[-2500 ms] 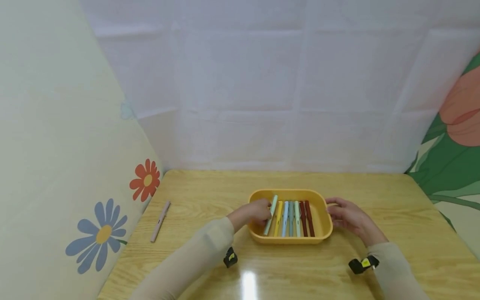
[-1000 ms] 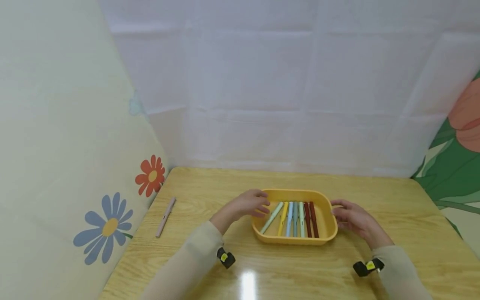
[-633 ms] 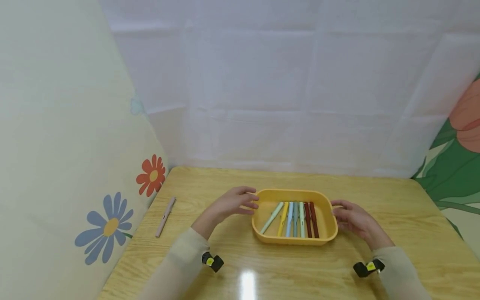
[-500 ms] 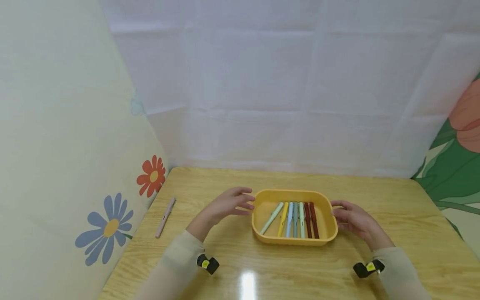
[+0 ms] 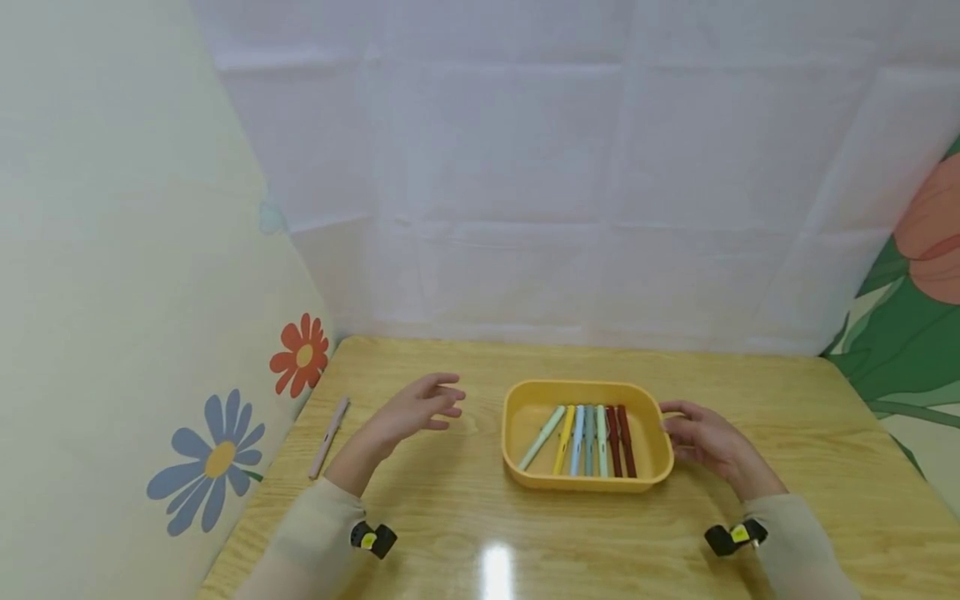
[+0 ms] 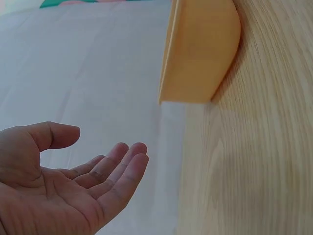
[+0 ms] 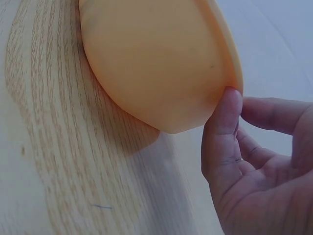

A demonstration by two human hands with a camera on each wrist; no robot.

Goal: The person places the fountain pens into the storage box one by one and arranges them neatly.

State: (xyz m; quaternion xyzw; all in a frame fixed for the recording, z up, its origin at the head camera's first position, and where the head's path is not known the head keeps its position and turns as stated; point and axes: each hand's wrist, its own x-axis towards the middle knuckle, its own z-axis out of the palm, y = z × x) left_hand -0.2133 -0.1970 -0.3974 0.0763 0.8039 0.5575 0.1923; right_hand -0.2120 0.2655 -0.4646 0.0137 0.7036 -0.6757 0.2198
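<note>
A yellow plastic tray [image 5: 585, 482] holds several capped pens in a row: light green, yellow, pale blue, grey-blue, another light green and dark red. The leftmost light green pen [image 5: 542, 437] lies slanted, apart from the others. At the tray's right end my right hand [image 5: 705, 437] pinches the rim; the right wrist view has its thumb [image 7: 227, 110] against the outer wall just under the edge. My left hand [image 5: 408, 412] hovers between the tray and a pale pink pen [image 5: 328, 437]. It holds nothing, its fingers [image 6: 122, 181] loosely extended with the palm showing in the left wrist view.
The wooden table [image 5: 450, 517] carries the tray and the lone pink pen near its left edge. A white cloth [image 5: 480, 183] hangs behind it. Flower-printed panels stand at the left [image 5: 112, 333] and right [image 5: 907, 350].
My left hand has let go of the light green pen, which now slants in the tray, and has moved out leftward toward the pink pen. The right hand stays at the rim.
</note>
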